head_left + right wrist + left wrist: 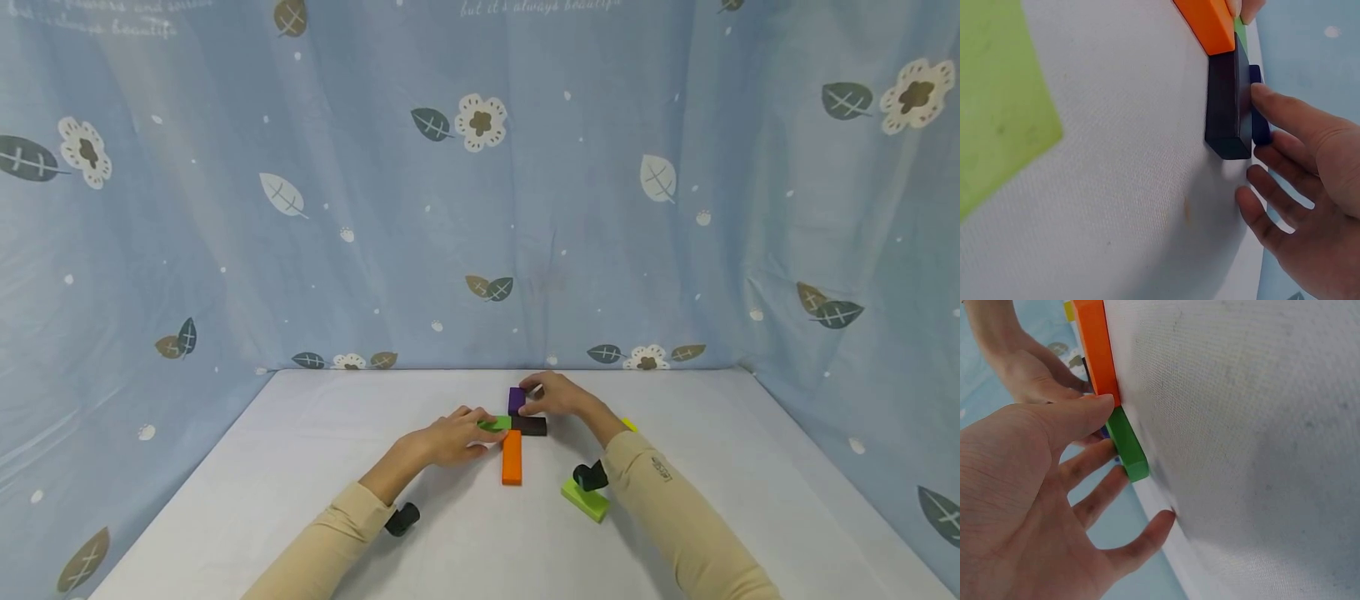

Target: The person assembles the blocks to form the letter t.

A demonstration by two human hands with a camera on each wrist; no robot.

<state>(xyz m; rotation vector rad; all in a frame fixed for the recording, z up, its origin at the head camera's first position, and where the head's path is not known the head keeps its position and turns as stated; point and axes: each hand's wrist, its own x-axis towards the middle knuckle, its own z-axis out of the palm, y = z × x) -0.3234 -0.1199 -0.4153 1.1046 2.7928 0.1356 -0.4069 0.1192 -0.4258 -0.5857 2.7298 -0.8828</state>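
On the white table, a green block [495, 423] and a black block [529, 426] lie end to end, with an orange block [512, 458] running toward me from where they meet. A purple block [517, 400] lies beyond the black one. My left hand [455, 436] pinches the green block, thumb [1094, 415] on the near side by the orange block's end and fingers on the far side. At the purple block's right side is my right hand [555, 394]. Its thumb [1279, 103] touches the purple block, while the other fingers are spread and slightly bent.
A lime-green block [585, 500] lies by the right forearm, partly beneath the black wrist camera [590, 477] in the head view. A bit of a yellow piece [629, 424] shows behind the right sleeve. A patterned blue curtain [420, 250] hangs around the table.
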